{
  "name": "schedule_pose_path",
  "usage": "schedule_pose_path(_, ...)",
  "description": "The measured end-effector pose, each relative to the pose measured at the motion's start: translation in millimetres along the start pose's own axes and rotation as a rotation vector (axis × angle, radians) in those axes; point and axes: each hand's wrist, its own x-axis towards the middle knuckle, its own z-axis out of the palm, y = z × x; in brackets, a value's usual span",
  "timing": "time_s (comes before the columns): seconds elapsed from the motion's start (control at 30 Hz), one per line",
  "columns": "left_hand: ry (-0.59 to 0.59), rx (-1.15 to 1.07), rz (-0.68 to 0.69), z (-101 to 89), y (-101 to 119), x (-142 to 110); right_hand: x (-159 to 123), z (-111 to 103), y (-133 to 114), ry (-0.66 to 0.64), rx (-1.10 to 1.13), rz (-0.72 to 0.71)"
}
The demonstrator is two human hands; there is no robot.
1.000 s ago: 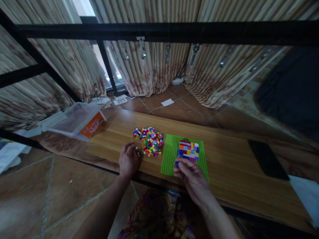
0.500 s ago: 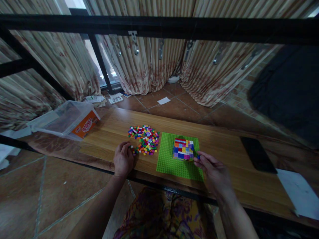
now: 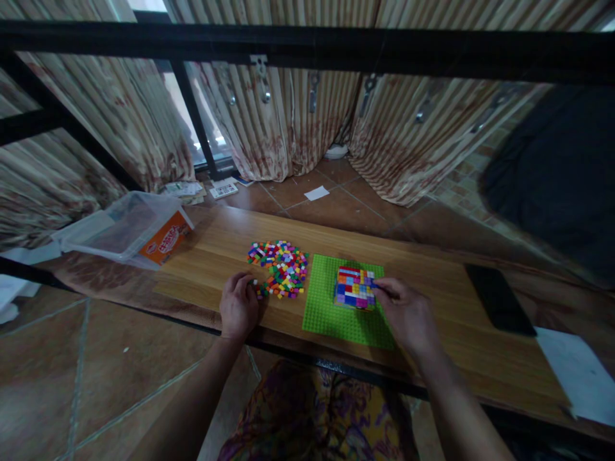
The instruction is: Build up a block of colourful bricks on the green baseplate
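A block built of many-coloured toy bricks (image 3: 354, 288) stands on a green studded baseplate (image 3: 319, 307). My right hand (image 3: 408, 314) pinches a small dark blue brick (image 3: 375, 283) between thumb and fingers, at the right edge of the block's top. Left of the baseplate lies a loose pile of small bricks (image 3: 288, 266) in many colours. At the pile's near left edge my left hand (image 3: 239, 306) rests on the table with curled fingers. A white brick shows by its fingertips; whether they grip anything is hidden.
The wooden table (image 3: 211, 246) carries a clear plastic bin (image 3: 115, 224) with an orange label at its left end. A black phone-like slab (image 3: 497, 298) and a white sheet (image 3: 576, 371) lie at the right. A dark metal rail (image 3: 307, 45) crosses beyond the table.
My right hand has moved slightly up and left with the blue brick, from beside the block's lower right corner to its upper right edge. My left hand has stayed in place.
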Motion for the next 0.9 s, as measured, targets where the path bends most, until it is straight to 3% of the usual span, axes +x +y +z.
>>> schedule_pose_path(0.17,-0.003,0.002,0.012,-0.4,0.0,0.1,6.8,0.0,-2.3,-0.091,-0.13,-0.221)
schedule_pose_path(0.4,-0.005,-0.005,0.012,-1.5,0.5,0.4,8.3,7.9,4.7,-0.096,-0.147,-0.281)
schedule_pose_path(0.67,-0.002,-0.003,0.011,-2.0,1.6,0.0,1.2,8.1,11.3,0.02,-0.049,-0.139)
schedule_pose_path(0.9,-0.006,-0.001,-0.007,-0.3,0.8,0.3,-7.4,14.5,24.8,0.199,0.161,0.216)
